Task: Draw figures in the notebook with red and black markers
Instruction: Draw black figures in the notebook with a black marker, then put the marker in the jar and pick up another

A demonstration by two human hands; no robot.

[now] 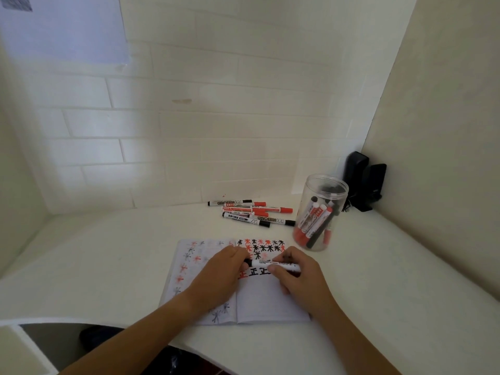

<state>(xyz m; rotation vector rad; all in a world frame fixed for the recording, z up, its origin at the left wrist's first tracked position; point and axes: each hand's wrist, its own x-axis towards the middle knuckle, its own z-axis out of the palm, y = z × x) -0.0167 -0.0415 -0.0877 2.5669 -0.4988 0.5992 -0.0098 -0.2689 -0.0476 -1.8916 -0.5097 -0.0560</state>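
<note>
Two bare forearms are entering from the bottom edge, cut off before the elbows. Both hands are meeting over the open notebook (270,301), which is lying on the white table (108,255) near the front edge.

The left hand (219,274) is curling its fingers around the black cap end of a marker (273,265). The right hand (300,277) is pinching the white barrel of the same marker between thumb and fingers. The marker is lying almost level above the page, cap end pointing to 9 o'clock. The hands are hiding its far end and part of the drawings, and I cannot tell if the cap is on or coming off.

On the right page, rows of red and black star figures are showing at 12 o'clock from the hands, and some square characters are half covered under the marker. The left page is carrying fainter figures, hard to make out.

At 1 o'clock from the notebook a clear plastic jar (319,212) is standing with red and black markers inside. At 12 o'clock loose markers (251,212) are lying in a pile near the white brick wall (189,131). In the far right corner two dark objects (365,180) are standing; what they are is unclear. A pale sheet (62,28) is hanging on the wall at the upper left.
</note>
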